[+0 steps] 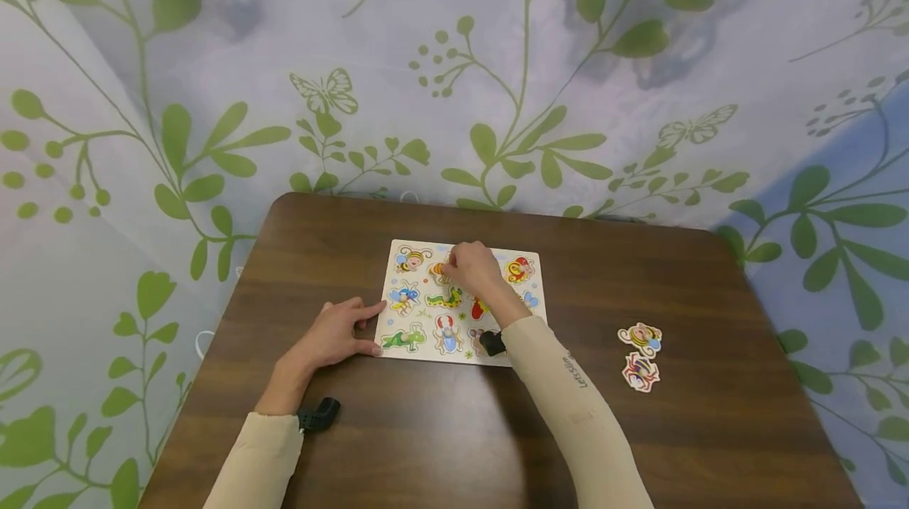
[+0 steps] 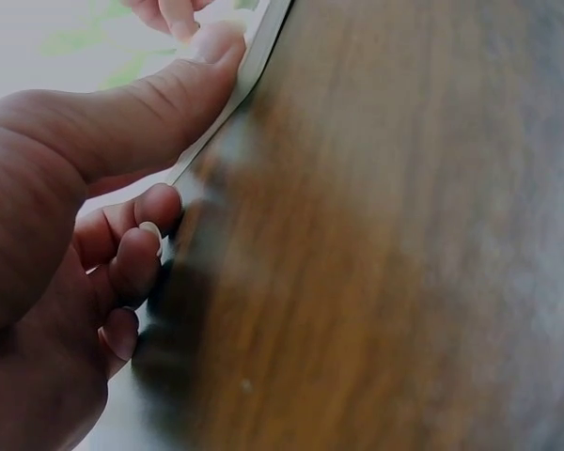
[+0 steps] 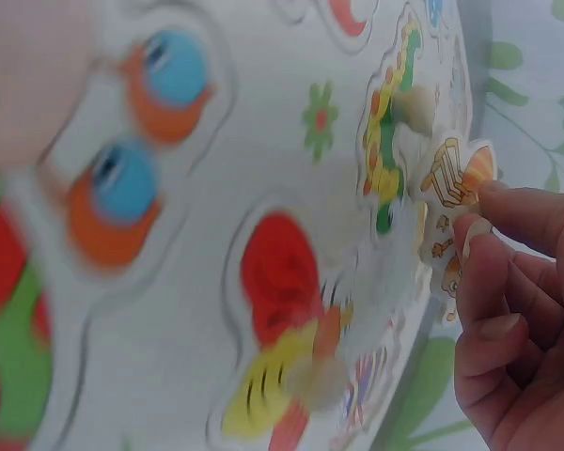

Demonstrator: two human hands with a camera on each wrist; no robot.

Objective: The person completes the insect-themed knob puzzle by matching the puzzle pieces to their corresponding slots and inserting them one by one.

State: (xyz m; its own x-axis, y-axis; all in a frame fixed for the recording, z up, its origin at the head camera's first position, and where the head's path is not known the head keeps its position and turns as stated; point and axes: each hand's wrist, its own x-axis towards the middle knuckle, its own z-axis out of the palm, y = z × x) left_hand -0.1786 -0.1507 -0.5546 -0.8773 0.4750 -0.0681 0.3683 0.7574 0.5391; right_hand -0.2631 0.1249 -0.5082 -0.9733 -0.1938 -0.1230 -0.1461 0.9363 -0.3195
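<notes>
A light wooden peg puzzle board with colourful insect pictures lies on the table. My right hand is over its far middle part and pinches an orange-striped insect puzzle piece between thumb and fingers. In the right wrist view that piece is tilted against the board's surface; its peg is hidden by the fingers. At the board's left edge, my left hand touches with extended thumb and index finger, the other fingers bent. A green caterpillar piece with a knob sits just nearer than the right hand.
To the right of the board, a bee piece and a spider piece lie close together on the brown wooden table. Behind the table hangs a leaf-patterned cloth. Each wrist wears a dark strap device.
</notes>
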